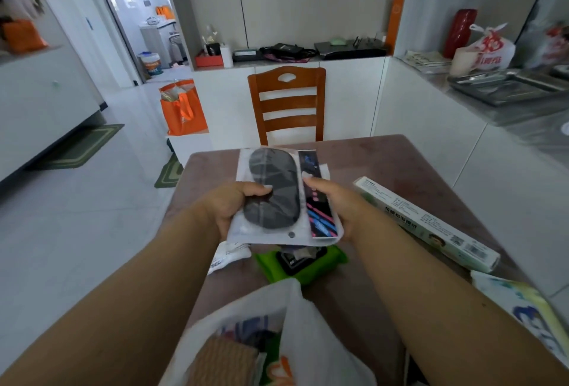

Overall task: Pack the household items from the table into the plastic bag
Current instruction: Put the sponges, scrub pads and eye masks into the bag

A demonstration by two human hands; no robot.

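Step in hand: carrying item to bag. Left hand [229,205] and right hand [335,201] pinch packaged eye mask [277,194] by side edges, thumbs on top, above counter [385,158]. Plastic bag [295,333] open at 6 o'clock. Next move likely: lower packet toward 6 o'clock into bag mouth, then release. Box [431,225] waits at 3 o'clock.

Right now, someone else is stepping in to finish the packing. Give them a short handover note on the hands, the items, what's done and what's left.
Left hand and right hand both grip the packaged eye mask, held above the table.
Plastic bag sits open at the near edge, with some items already inside.
Done: part of the packing.
Left: put the eye mask in, then the green wipes pack, the small white packet, the long green-and-white box and the printed pack at the right edge.
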